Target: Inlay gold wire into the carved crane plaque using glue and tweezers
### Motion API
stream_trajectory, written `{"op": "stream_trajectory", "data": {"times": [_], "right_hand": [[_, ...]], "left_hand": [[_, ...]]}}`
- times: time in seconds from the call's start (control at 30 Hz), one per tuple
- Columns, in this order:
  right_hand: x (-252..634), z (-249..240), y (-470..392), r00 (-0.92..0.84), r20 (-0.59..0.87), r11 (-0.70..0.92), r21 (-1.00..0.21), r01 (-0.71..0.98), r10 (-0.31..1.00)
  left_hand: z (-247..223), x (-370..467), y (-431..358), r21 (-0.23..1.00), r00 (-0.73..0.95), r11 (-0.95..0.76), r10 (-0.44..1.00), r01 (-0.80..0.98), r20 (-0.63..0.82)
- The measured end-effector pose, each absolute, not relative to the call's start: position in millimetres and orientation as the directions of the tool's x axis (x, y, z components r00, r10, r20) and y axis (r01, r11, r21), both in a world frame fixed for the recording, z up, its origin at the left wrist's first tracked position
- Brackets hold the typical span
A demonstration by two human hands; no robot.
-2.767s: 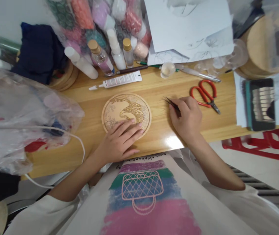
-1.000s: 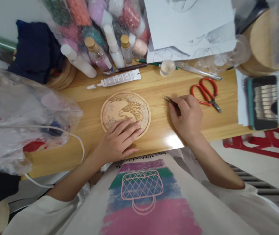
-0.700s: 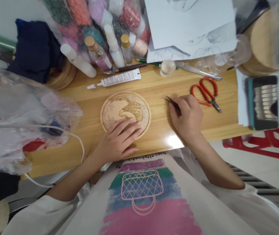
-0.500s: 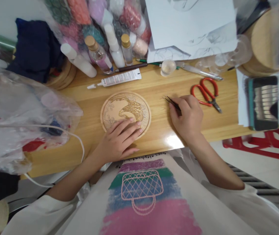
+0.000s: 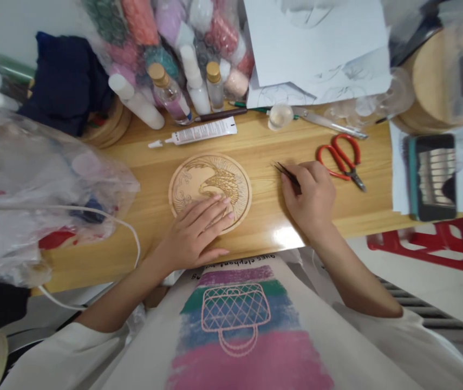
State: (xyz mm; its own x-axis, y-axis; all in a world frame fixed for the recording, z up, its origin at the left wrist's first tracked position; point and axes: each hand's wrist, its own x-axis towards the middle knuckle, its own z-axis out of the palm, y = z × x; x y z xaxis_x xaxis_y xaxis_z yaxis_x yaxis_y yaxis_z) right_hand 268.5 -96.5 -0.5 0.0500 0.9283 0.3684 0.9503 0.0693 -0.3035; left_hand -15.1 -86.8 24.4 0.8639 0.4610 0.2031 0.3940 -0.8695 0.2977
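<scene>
A round wooden disc (image 5: 227, 179) with an eagle outlined in gold-coloured lines lies flat on the table in front of me. My left hand (image 5: 199, 227) rests on its lower part, fingers stretched out and slightly apart, hiding some of the pattern. To the right of the disc, my right hand (image 5: 310, 195) lies on the tabletop, closed around dark tweezers (image 5: 287, 173). Their tips point to the upper left; something tiny and thin seems to be near them, too small to make out. Red-handled pliers (image 5: 343, 160) lie just beyond my right hand.
A white glue tube (image 5: 204, 131) lies behind the disc, near small bottles (image 5: 170, 95) and a little cup (image 5: 280, 116). Plastic bags (image 5: 44, 184) and a white cable (image 5: 128, 220) crowd the left side. Paper sheets (image 5: 316, 49) lie at the back; a phone-like dark object (image 5: 434, 179) is right.
The whole view has shifted slightly. My left hand stays on the disc, and my right hand still holds the tweezers at nearly the same spot on the table.
</scene>
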Motion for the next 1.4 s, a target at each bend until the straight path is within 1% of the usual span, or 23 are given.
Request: {"op": "stream_trajectory", "data": {"times": [0.17,0.33,0.47,0.53,0.57,0.6,0.63,0.7,0.77,0.87,0.93,1.03,1.13,1.3,1.4], "right_hand": [[270.3,-1.3,-96.5,0.023,0.406,0.097,-0.274,0.957,0.914],[270.2,-1.1,-96.3,0.034,0.373,0.079,-0.285,0.955,0.927],[265.2,0.1,-96.4,0.030,0.385,0.102,-0.320,0.942,0.922],[271.3,2.3,-96.5,0.061,0.403,0.090,-0.346,0.934,0.913],[279.1,4.8,-97.0,0.109,0.408,0.046,-0.352,0.935,0.907],[290.4,8.5,-98.1,0.186,0.410,-0.033,-0.353,0.935,0.893],[304.8,13.7,-100.2,0.286,0.400,-0.144,-0.349,0.926,0.871],[339.5,27.6,-107.7,0.533,0.349,-0.455,-0.284,0.844,0.771],[374.6,42.3,-118.5,0.634,0.356,-0.576,-0.265,0.773,0.687],[411.3,55.2,-133.1,0.716,0.305,-0.677,-0.241,0.696,0.628],[421.2,55.2,-137.7,0.739,0.235,-0.707,-0.215,0.673,0.632],[420.5,48.0,-137.5,0.723,0.160,-0.703,-0.170,0.691,0.672],[415.5,41.8,-134.2,0.708,0.149,-0.695,-0.139,0.706,0.690],[417.1,42.6,-129.2,0.726,0.136,-0.716,-0.122,0.688,0.674],[419.5,41.6,-128.6,0.724,0.159,-0.720,-0.096,0.688,0.671]], "left_hand": [[22.0,-18.6,-88.5,0.336,0.769,-0.822,0.557,0.459,0.313],[18.9,-17.0,-89.8,0.339,0.653,-0.775,0.632,0.534,0.417],[16.8,-15.7,-89.6,0.343,0.618,-0.772,0.635,0.536,0.464],[16.7,-15.2,-89.4,0.313,0.619,-0.790,0.609,0.527,0.497],[17.1,-15.1,-89.3,0.286,0.627,-0.804,0.588,0.521,0.511],[18.0,-15.1,-89.3,0.254,0.642,-0.820,0.563,0.513,0.521],[19.4,-15.2,-89.2,0.222,0.661,-0.835,0.537,0.503,0.524],[23.5,-16.3,-88.7,0.182,0.705,-0.858,0.501,0.480,0.501],[28.4,-18.6,-87.2,0.186,0.733,-0.864,0.497,0.468,0.465],[34.0,-23.5,-83.4,0.246,0.703,-0.828,0.558,0.504,0.441],[35.3,-27.0,-81.3,0.304,0.643,-0.771,0.635,0.560,0.428],[34.4,-32.0,-81.1,0.422,0.527,-0.657,0.753,0.624,0.394],[33.5,-37.1,-82.9,0.533,0.415,-0.555,0.832,0.639,0.369],[39.0,-48.4,-76.1,0.655,0.254,-0.431,0.901,0.621,0.352],[42.7,-52.1,-61.4,0.721,0.132,-0.359,0.926,0.592,0.353]]}}
